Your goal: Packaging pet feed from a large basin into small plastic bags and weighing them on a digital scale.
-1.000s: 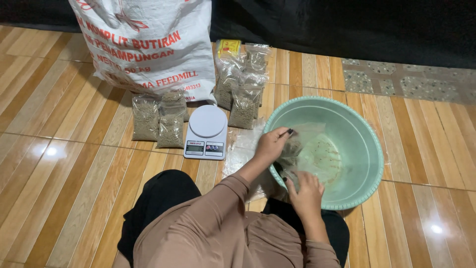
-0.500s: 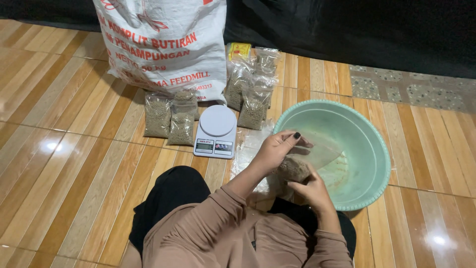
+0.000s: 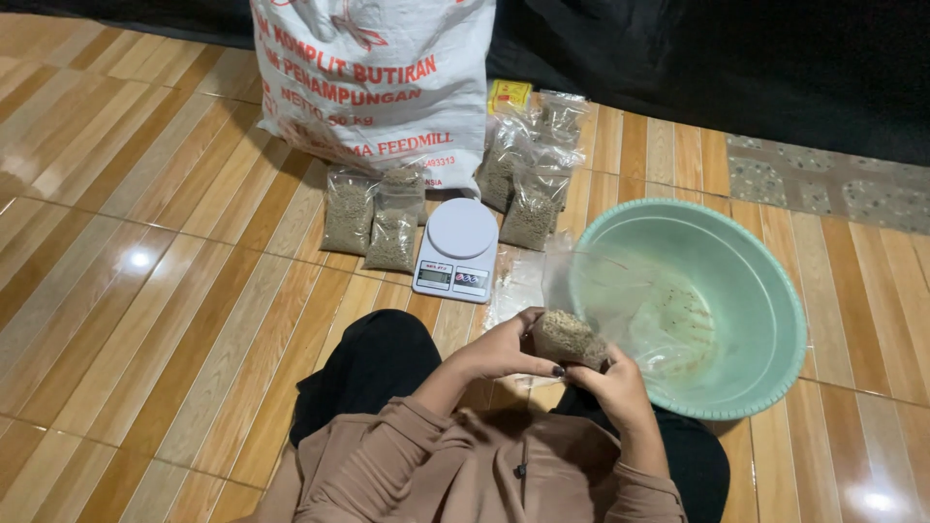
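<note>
Both hands grip the small clear pellet bag [image 3: 567, 337] between them, left hand [image 3: 504, 351] and right hand [image 3: 605, 383] pinching it, beside the green basin [image 3: 775, 281]

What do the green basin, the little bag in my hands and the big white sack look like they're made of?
Green basin: probably moulded plastic, smooth with a soft sheen and ribbed rim.
Small bag: thin clear plastic film, since the pellets show through.
White sack: likely woven plastic, matte and creased, though the weave is too fine to confirm.
</note>
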